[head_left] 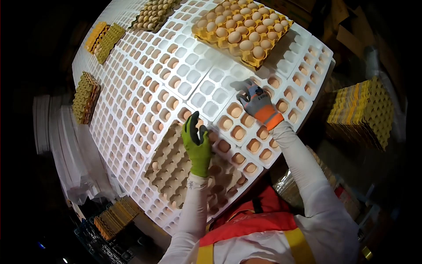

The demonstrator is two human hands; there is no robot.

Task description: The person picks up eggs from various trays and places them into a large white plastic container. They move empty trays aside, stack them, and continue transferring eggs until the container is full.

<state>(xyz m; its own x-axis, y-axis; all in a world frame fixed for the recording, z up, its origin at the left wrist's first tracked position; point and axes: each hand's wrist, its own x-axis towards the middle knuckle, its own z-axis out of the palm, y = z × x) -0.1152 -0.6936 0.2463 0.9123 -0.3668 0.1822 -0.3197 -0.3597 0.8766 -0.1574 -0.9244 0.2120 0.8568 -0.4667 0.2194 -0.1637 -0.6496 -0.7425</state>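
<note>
My left hand [198, 147], in a green glove with dark fingertips, is over a grey pulp egg tray [169, 165]. Its thumb and fingers are apart, close to an egg by the fingertips. Only a few eggs show in that tray. My right hand [259, 104], in a grey and orange glove, hovers at the edge of unfilled cells in the white foam trays [210, 90]. Its fingers are bent and spread, and no egg shows between them. Brown eggs [238, 133] sit singly in the foam cells around both hands.
A yellow tray full of eggs [246, 33] lies at the far side, with another egg tray [154, 15] left of it. Stacked trays [85, 97] stand along the left edge. More stacked yellow trays [360, 114] are at right, off the table.
</note>
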